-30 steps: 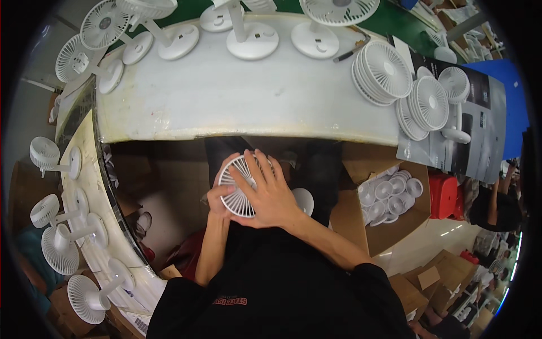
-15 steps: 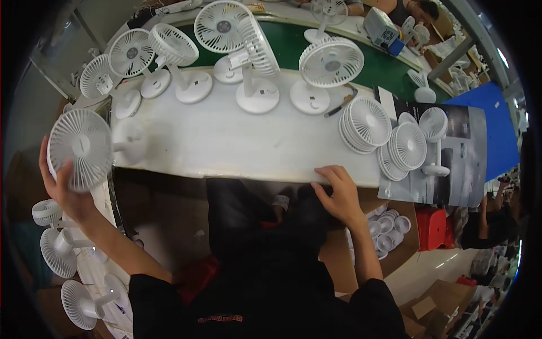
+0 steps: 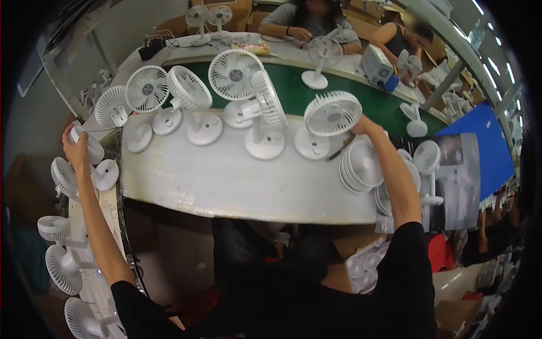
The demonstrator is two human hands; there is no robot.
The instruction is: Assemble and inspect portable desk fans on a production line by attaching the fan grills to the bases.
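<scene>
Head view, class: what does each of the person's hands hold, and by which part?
The left hand grips a white fan by its round head. The right hand holds another white fan at the head's back edge.

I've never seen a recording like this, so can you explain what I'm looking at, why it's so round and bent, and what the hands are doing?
This is one picture from a wide fisheye camera worn on a person's head, looking down, so straight edges bend near the rim. The two bare arms coming up from the bottom are that person's own. The left hand is raised at the far left and grips a white fan beside a side shelf lined with more fans. The right hand reaches forward and touches the head of a white desk fan standing on the white worktable. More standing fans and a stack of white fan grilles sit on that table. Other people work at the far side, beyond a green belt.
</scene>
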